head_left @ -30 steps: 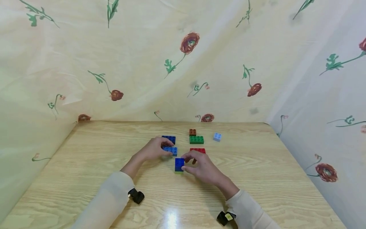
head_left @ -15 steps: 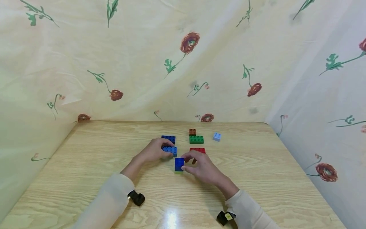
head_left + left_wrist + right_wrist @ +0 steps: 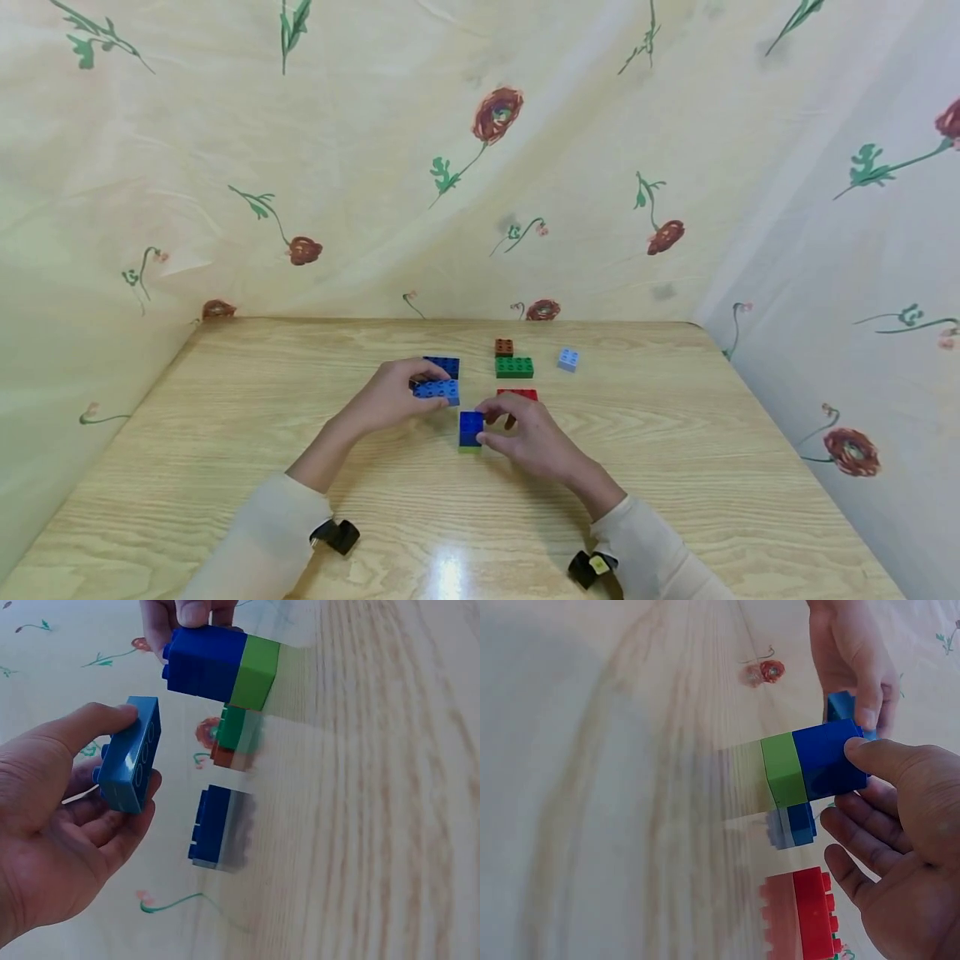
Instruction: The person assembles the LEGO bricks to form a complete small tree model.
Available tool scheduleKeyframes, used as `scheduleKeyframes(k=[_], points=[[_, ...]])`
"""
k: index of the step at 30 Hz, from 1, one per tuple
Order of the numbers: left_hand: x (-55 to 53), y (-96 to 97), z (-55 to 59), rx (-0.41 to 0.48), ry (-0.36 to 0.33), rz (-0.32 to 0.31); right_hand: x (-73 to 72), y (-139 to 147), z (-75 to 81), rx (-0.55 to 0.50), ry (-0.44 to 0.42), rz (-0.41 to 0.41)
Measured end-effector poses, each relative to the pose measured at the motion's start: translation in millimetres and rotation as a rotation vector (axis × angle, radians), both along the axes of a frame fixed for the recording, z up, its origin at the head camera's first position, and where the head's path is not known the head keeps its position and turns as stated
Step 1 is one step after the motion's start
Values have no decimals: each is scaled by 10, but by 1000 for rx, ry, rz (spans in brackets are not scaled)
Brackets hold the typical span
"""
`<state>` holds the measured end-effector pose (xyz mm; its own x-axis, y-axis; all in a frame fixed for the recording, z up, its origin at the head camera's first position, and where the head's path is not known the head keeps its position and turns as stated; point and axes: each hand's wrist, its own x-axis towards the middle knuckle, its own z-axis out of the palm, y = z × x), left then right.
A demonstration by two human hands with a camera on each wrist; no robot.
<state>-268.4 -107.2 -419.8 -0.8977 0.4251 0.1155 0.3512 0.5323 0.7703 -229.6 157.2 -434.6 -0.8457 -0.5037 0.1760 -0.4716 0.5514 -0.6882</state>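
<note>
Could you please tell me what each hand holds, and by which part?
Left hand: the light blue brick, by its sides. Right hand: the stack, by its blue upper part.

Cream sleeves (image 3: 258, 529) carry small black wrist cameras (image 3: 344, 537), the right one marked yellow.

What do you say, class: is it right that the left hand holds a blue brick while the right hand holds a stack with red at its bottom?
Not quite: the bottom brick of the stack is light green, not red, as the right wrist view shows. The left hand holds a blue brick, and the right hand holds the stack.
</note>
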Motion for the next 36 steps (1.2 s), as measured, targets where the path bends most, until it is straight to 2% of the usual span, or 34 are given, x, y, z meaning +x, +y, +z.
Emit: scheduleKeyframes(k=[6, 14, 24, 36], points=[[89, 6, 60, 16, -9, -40, -18, -1, 17, 9, 0, -3], [139, 51, 52, 11, 7, -116, -33, 2, 3, -3, 2, -12], [169, 87, 23, 17, -27, -124, -48, 5, -20, -5, -5, 2], [174, 121, 19, 16, -11, -134, -50, 9, -28, -11, -9, 3]])
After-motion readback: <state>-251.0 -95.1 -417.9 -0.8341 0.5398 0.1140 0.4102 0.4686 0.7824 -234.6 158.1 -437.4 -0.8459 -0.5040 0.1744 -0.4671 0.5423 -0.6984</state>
